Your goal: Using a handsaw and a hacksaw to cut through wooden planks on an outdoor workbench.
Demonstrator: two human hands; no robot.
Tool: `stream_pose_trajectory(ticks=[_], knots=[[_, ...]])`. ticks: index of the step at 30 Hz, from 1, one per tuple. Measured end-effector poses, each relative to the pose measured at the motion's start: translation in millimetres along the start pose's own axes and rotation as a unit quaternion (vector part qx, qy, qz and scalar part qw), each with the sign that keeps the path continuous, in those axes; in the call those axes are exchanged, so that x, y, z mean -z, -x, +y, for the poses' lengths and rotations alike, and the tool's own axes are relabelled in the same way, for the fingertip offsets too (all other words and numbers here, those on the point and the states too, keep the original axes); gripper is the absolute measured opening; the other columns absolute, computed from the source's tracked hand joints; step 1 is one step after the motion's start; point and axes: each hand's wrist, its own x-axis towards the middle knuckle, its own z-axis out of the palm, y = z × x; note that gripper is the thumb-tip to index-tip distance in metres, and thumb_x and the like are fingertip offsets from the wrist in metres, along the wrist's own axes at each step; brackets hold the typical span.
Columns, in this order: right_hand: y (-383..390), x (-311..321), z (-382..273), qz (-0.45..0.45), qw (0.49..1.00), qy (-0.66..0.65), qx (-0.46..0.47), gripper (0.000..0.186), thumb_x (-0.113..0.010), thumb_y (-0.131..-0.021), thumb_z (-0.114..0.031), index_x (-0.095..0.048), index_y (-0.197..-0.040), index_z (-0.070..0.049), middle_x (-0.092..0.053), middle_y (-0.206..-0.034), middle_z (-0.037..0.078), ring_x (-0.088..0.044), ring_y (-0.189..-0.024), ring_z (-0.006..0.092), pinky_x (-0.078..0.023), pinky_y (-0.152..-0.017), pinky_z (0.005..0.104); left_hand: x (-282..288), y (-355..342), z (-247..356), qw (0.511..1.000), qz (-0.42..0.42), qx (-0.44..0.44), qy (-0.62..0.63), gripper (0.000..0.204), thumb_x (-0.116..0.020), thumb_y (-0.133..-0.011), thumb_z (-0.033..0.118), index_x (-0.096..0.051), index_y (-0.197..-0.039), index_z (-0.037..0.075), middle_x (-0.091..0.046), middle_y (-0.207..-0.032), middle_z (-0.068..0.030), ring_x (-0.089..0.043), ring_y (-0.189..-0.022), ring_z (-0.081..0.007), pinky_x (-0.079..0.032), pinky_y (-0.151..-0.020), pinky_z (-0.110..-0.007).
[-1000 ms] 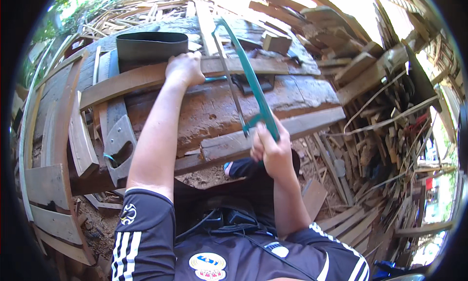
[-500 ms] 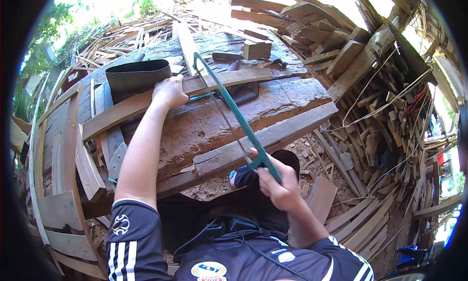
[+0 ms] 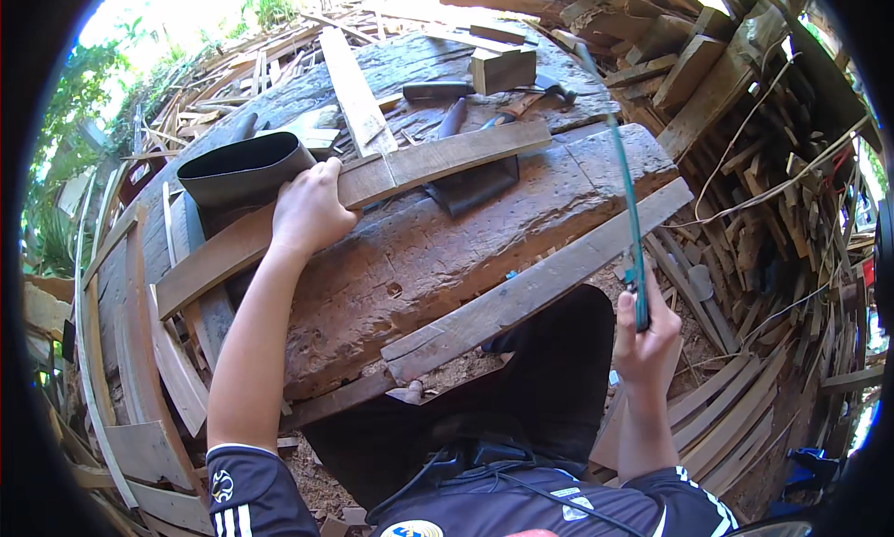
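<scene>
Far left of the left hand stand long, narrow brown wooden slats [image 3: 132, 332]. Just to that hand's left, slightly beyond it, sits a dark, oval, open-topped container [image 3: 233, 188]. The left hand [image 3: 312, 206] bends its fingers over a long, flat, brown wooden board [image 3: 419, 164], gripping it near mid-length; the board runs out on both sides, with a fine line across it to the hand's right. Beneath lies a thick, weathered timber slab [image 3: 456, 234]. Beyond the left hand and to its right lie a pale, straight plank [image 3: 354, 90] and a squared brown wood block [image 3: 505, 70]. Well to its right, the right hand [image 3: 647, 337] is closed around the handle of a slim green bow saw [image 3: 624, 183], which points away, apart from the board. Stacked rough timber [image 3: 778, 197] lies beyond and right of the right hand.
</scene>
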Motion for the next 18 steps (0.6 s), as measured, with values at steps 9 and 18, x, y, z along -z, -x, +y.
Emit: stream_pose_trajectory(ticks=[9,18], knots=[[-49.5,-36.1,11.4,0.124,0.956,0.217,0.155,0.021,-0.079,-0.081,-0.012,-0.078,-0.102,-0.008,-0.07,-0.089,0.005,-0.06,-0.084,0.0237,-0.047,-0.079,0.0343,2.5,-2.0,-1.0,1.0,-0.007,-0.002,0.018,0.044,-0.072,-0.072,0.016,-0.056,-0.111,0.002,-0.067,-0.112,-0.0217,-0.063,-0.111,-0.0388,-0.05,-0.095,-0.046],[-114.8,-82.7,-20.6,0.091,0.941,0.171,0.278,0.023,-0.071,-0.079,0.003,-0.076,-0.098,-0.008,-0.07,-0.105,0.008,-0.063,-0.1,0.0286,-0.049,-0.089,0.0391,0.4,-0.6,-3.3,1.0,0.017,-0.008,-0.005,0.047,-0.074,-0.073,0.021,-0.057,-0.111,0.002,-0.067,-0.113,-0.0193,-0.063,-0.113,-0.0354,-0.049,-0.097,-0.045]])
